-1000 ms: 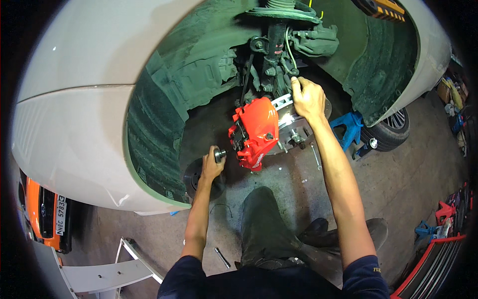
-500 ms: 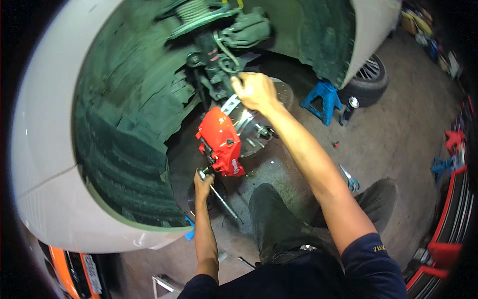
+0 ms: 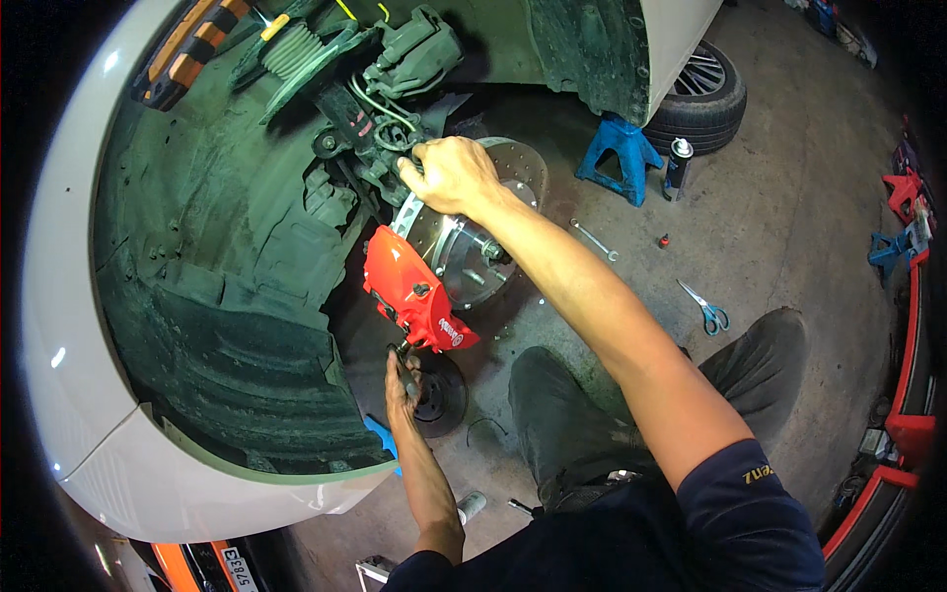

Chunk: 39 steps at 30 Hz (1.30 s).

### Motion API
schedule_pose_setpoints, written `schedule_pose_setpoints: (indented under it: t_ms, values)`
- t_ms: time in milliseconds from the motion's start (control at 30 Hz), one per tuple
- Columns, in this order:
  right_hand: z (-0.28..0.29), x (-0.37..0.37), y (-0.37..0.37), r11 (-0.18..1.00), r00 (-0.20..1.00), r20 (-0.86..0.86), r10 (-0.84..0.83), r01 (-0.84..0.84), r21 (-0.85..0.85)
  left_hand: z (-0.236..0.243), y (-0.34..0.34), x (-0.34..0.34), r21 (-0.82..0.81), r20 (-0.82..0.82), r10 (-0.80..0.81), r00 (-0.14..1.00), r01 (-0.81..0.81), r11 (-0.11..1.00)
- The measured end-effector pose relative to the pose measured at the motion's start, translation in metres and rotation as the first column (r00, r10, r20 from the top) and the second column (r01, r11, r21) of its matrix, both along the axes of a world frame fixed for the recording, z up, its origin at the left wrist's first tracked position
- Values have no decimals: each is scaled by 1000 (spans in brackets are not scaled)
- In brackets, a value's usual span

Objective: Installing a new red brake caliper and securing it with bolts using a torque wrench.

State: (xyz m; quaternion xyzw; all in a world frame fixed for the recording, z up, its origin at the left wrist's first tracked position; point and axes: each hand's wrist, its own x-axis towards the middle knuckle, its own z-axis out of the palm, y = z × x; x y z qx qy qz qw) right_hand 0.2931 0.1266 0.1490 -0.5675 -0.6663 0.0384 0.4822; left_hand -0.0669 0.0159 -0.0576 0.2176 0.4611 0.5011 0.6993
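My left hand [image 3: 402, 383] is closed on a dark-handled ratchet [image 3: 405, 370] at the lower bolt of the red brake caliper [image 3: 402, 276]. My right hand [image 3: 439, 176] has its fingers curled over the top of the hub area, beside the drilled brake disc [image 3: 518, 168] that sits behind the caliper. What the fingertips hold is partly hidden. Above them are the dark strut [image 3: 350, 116], its hose and an old grey caliper [image 3: 412, 54] resting high in the wheel well. A dark, old rotor [image 3: 442, 400] lies on the floor behind my left hand.
The car's white fender [image 3: 74, 296] arches around the wheel well. A blue jack stand [image 3: 619, 161], loose tyre [image 3: 705, 118] and spray can [image 3: 677, 170] are at right. A wrench [image 3: 595, 240] and scissors [image 3: 703, 308] lie on the floor. A red tool cart [image 3: 893, 424] is at far right.
My view has swung, shifting the wheel assembly left in the picture. My left hand has moved up to the caliper's lower end; the tool's long bar, seen slanting earlier, now points upward there.
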Motion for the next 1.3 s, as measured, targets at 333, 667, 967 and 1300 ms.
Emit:
schedule_pose_setpoints:
  t_ms: [333, 667, 967, 1300]
  values:
    - [0, -1, 1, 999, 999, 28, 14, -13, -31, -12, 18, 20, 417, -909, 398, 125, 262, 870]
    - [1, -2, 2, 998, 999, 40, 7, -5, -66, 4, -14, 10, 187, -454, -133, 881, 240, 953]
    - [7, -3, 0, 995, 999, 39, 16, -12, -100, -4, 18, 16, 432, -862, 501, -80, 403, 807]
    - [4, -4, 2, 1000, 998, 54, 22, -21, -23, -35, -10, 2, 300, -454, -188, 871, 349, 888]
